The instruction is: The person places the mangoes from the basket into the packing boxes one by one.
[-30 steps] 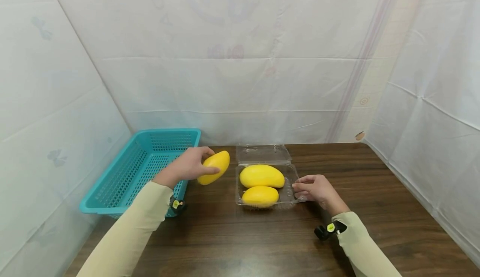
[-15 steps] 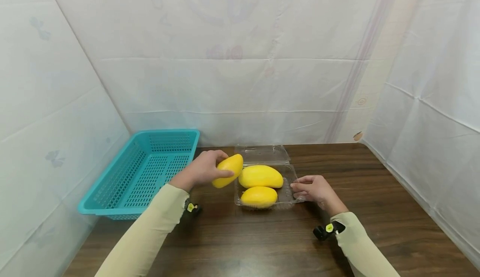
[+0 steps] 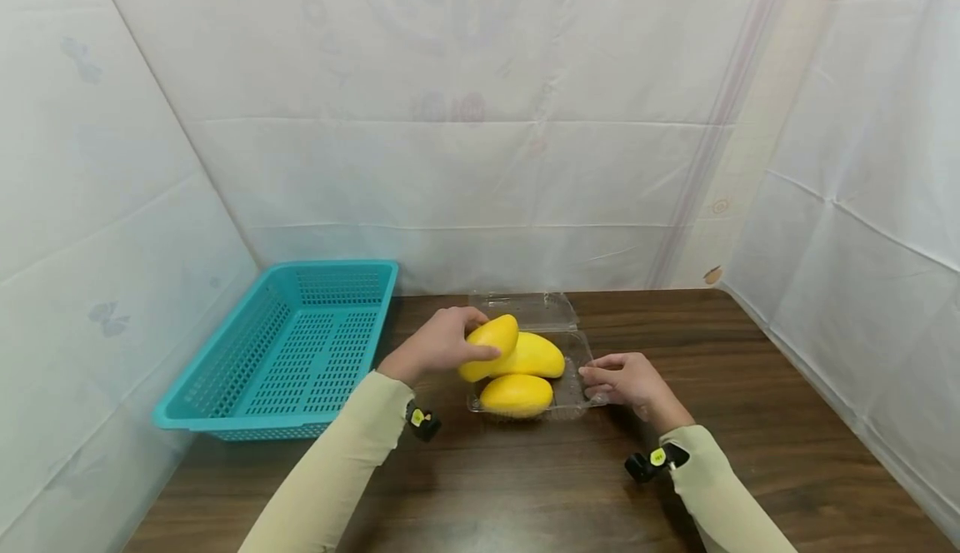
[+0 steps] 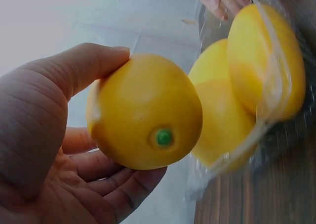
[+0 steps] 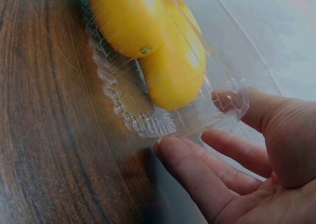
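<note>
My left hand (image 3: 435, 342) grips a yellow mango (image 3: 492, 343) over the left side of a clear plastic clamshell box (image 3: 572, 370). In the left wrist view the mango's green stem end (image 4: 164, 137) faces the camera, thumb on top and fingers underneath. Two more yellow mangoes lie in the box: a rear one (image 3: 543, 357), partly covered by the held one, and a front one (image 3: 516, 395). On the right, my right hand (image 3: 628, 384) pinches the box's side wall; the right wrist view has the thumb behind the plastic and the fingers (image 5: 185, 157) outside it.
A turquoise perforated basket (image 3: 273, 424) with nothing in it stands on the left of the dark wooden table (image 3: 495, 486). Behind the box's base lies its opened lid (image 3: 525, 311). Pale plastic sheeting (image 3: 480, 170) encloses the table at the back and both sides.
My left hand has carried the mango rightward from beside the basket to over the box, where it overlaps the rear mango. The right hand has kept its hold on the box wall.
</note>
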